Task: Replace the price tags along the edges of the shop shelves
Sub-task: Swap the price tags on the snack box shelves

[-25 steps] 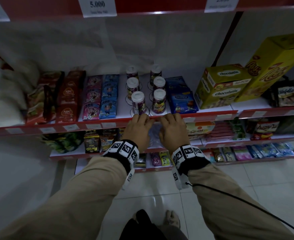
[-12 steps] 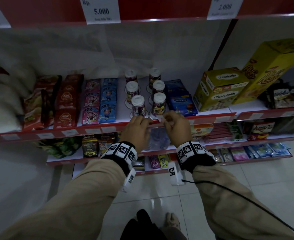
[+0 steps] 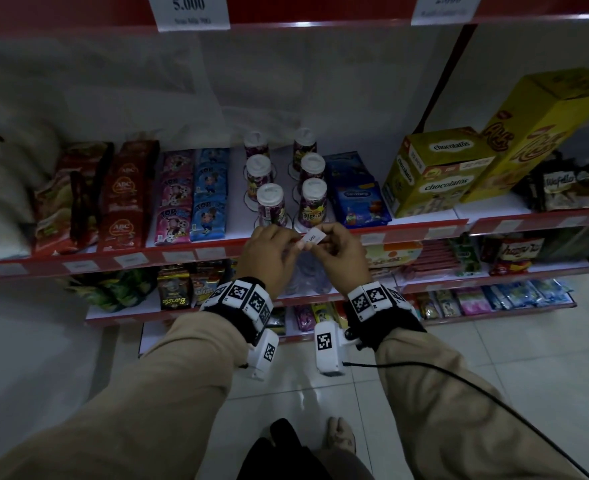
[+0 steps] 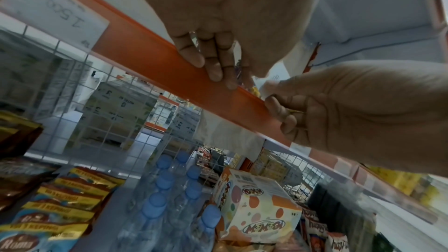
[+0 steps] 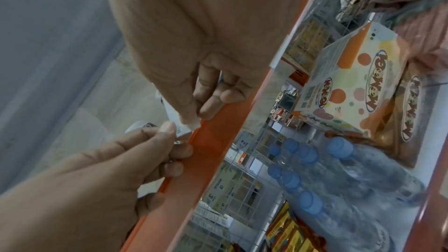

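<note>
A small white price tag (image 3: 313, 236) is held between both hands just above the red shelf edge strip (image 3: 182, 253), in front of two rows of white-lidded cups (image 3: 313, 202). My left hand (image 3: 291, 240) pinches its left end and my right hand (image 3: 325, 238) pinches its right end. In the right wrist view the right hand (image 5: 194, 116) grips the tag (image 5: 180, 125) with thumb and forefinger, while the left hand (image 5: 173, 135) meets it from below. The left wrist view shows the left hand (image 4: 218, 72) against the orange strip (image 4: 150, 60), with the tag (image 4: 272, 78) mostly hidden behind the hands.
Other small tags (image 3: 210, 252) sit in the strip to the left and right. Large tags reading 5.000 (image 3: 189, 10) and 2.000 (image 3: 447, 5) hang from the shelf above. Yellow chocolatos boxes (image 3: 435, 171) stand on the right. Water bottles (image 4: 164, 198) and a Momogi box (image 4: 257, 208) fill the shelf below.
Both hands lay on the shelf edge strip a second ago. They have since lifted slightly, and the small white tag is held free between them above the strip.
</note>
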The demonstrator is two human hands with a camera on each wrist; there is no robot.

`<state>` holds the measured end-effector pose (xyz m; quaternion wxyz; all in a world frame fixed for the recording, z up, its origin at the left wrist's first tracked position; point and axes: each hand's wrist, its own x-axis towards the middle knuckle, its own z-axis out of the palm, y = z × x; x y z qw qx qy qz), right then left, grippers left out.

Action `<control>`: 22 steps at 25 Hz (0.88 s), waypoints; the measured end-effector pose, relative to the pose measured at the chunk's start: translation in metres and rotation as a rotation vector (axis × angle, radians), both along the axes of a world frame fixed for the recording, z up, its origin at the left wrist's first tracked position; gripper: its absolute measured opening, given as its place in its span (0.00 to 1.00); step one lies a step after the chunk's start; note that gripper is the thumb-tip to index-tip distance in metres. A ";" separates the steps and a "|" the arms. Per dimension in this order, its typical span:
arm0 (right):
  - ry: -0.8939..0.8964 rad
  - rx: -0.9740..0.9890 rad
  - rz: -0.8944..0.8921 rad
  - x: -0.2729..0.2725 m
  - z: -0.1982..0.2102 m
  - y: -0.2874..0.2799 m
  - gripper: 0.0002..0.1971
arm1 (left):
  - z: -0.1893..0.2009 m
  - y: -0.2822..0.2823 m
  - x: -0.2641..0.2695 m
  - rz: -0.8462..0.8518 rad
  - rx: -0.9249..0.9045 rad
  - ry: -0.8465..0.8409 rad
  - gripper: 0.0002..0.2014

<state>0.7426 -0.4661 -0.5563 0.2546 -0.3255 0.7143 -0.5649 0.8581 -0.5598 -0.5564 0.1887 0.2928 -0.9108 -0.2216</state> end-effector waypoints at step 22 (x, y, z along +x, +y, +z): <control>0.653 0.223 0.139 -0.016 -0.002 -0.011 0.08 | 0.003 -0.010 0.012 -0.019 -0.161 -0.309 0.18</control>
